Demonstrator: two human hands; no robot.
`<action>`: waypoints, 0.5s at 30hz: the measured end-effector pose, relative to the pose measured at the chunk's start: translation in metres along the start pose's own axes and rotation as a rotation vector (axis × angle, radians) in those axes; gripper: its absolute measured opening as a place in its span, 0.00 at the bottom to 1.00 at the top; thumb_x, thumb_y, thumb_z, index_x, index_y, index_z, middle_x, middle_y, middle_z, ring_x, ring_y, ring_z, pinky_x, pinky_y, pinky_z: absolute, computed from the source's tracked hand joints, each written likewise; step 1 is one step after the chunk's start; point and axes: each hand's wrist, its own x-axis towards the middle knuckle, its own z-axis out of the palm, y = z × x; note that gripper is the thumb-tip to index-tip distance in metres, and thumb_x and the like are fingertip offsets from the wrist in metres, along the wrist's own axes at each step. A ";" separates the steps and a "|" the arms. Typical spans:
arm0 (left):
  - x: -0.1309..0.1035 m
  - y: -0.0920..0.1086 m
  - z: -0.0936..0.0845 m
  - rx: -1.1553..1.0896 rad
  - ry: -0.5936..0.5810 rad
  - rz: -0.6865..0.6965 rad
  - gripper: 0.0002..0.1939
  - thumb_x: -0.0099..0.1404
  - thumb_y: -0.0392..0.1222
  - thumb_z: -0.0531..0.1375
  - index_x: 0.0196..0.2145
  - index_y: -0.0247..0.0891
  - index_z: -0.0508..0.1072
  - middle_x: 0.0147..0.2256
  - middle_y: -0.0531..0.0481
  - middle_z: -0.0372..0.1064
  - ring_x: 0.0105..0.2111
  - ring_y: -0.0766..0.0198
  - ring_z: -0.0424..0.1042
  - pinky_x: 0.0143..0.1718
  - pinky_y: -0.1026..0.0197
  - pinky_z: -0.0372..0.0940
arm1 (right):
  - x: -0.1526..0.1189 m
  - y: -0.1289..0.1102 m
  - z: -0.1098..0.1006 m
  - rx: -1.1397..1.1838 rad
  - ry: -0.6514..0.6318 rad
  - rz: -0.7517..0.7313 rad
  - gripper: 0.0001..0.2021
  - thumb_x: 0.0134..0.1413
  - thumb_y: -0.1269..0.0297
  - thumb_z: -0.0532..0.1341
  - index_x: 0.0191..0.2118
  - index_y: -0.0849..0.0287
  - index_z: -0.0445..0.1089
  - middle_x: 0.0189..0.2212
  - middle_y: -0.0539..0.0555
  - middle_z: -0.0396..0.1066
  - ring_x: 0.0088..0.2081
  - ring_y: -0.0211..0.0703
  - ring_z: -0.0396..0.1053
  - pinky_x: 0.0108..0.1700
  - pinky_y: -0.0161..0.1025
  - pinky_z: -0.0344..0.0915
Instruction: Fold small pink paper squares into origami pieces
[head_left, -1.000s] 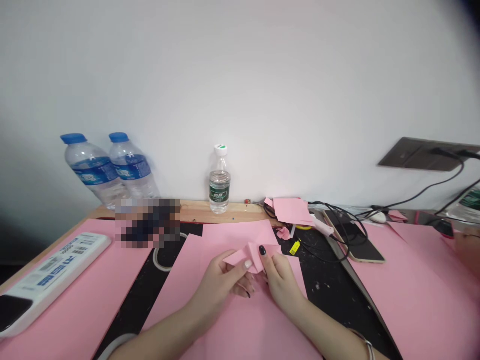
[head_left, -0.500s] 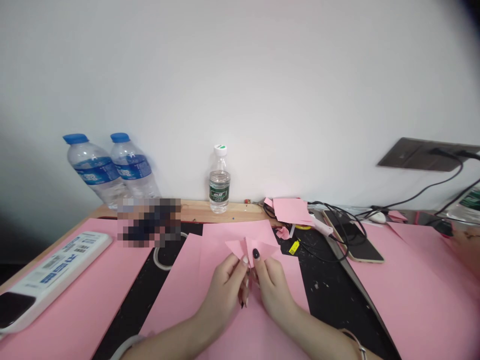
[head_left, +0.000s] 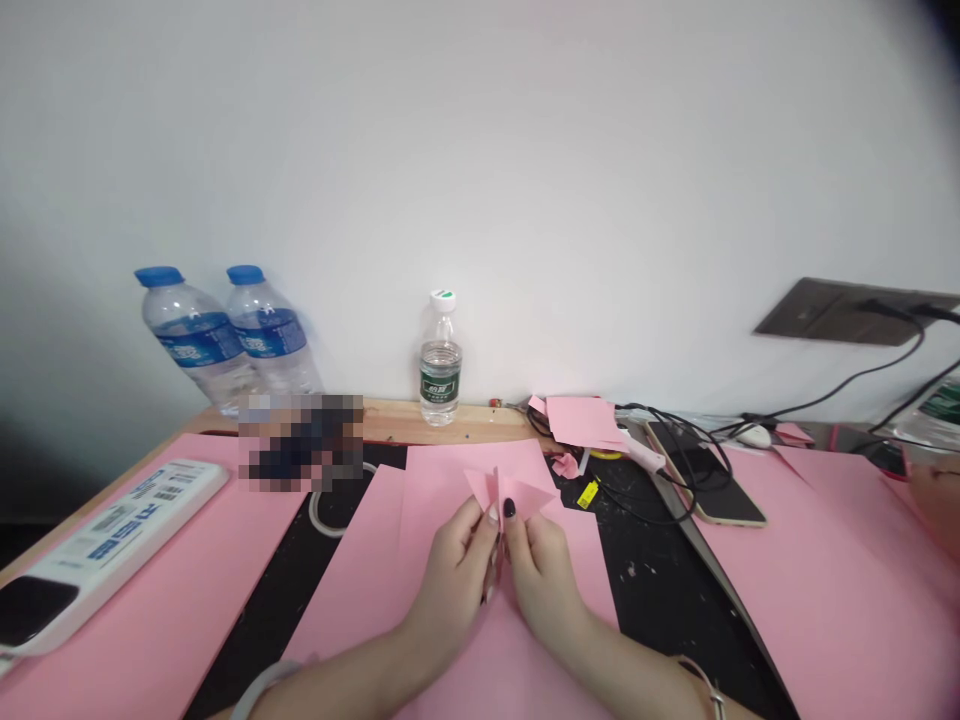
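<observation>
A folded piece of pink paper (head_left: pixel 531 494) with pointed flaps is held up between my two hands. My left hand (head_left: pixel 454 560) pinches its left side, thumb pointing up along the centre fold. On the other side my right hand (head_left: pixel 546 570) grips it, the dark-nailed thumb pressed near the middle crease. The fingers behind the paper are partly hidden. Both hands are above large pink sheets (head_left: pixel 360 570) spread on a black mat (head_left: pixel 645 590).
A small water bottle (head_left: pixel 440 380) stands by the wall, and two larger bottles (head_left: pixel 274 340) lean at left. A white power strip (head_left: pixel 112 555) lies left. Rightward are a phone (head_left: pixel 720 490), black cables (head_left: pixel 675 440), pink notes (head_left: pixel 585 420) and another person's hand (head_left: pixel 937 500).
The folded paper's flaps have come closer together, with the centre fold now standing more upright. My right thumb has shifted slightly toward the crease. The view has moved a little.
</observation>
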 end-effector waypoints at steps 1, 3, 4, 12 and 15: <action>0.000 -0.001 0.001 0.002 0.002 0.000 0.17 0.64 0.52 0.52 0.24 0.39 0.58 0.16 0.62 0.50 0.16 0.72 0.50 0.17 0.68 0.48 | 0.000 -0.001 0.000 -0.007 0.006 -0.005 0.21 0.62 0.54 0.45 0.19 0.54 0.49 0.14 0.44 0.51 0.17 0.35 0.53 0.19 0.34 0.48; 0.001 -0.002 0.001 0.010 0.007 0.002 0.16 0.64 0.52 0.52 0.24 0.39 0.58 0.17 0.61 0.50 0.17 0.72 0.50 0.17 0.69 0.48 | 0.000 -0.002 0.001 0.007 0.008 -0.016 0.20 0.62 0.56 0.45 0.20 0.54 0.49 0.15 0.44 0.52 0.17 0.35 0.54 0.19 0.34 0.49; 0.001 -0.003 0.002 0.016 0.010 0.006 0.16 0.64 0.51 0.52 0.25 0.39 0.58 0.18 0.61 0.50 0.18 0.72 0.51 0.17 0.69 0.48 | 0.000 -0.003 0.001 0.019 0.009 -0.030 0.19 0.63 0.57 0.46 0.20 0.54 0.50 0.15 0.45 0.52 0.18 0.35 0.54 0.19 0.33 0.50; -0.001 -0.003 0.002 0.039 0.028 0.033 0.15 0.65 0.52 0.51 0.27 0.39 0.59 0.21 0.59 0.52 0.20 0.70 0.54 0.20 0.67 0.52 | -0.004 -0.003 0.001 0.031 -0.030 -0.059 0.16 0.63 0.63 0.45 0.22 0.54 0.50 0.16 0.46 0.56 0.18 0.36 0.56 0.19 0.33 0.51; -0.002 -0.002 0.002 0.125 0.066 0.091 0.15 0.66 0.50 0.52 0.26 0.39 0.61 0.23 0.57 0.55 0.24 0.68 0.56 0.24 0.66 0.55 | -0.004 -0.002 0.002 0.010 -0.029 -0.071 0.16 0.62 0.65 0.45 0.21 0.54 0.50 0.16 0.46 0.56 0.18 0.36 0.55 0.20 0.34 0.51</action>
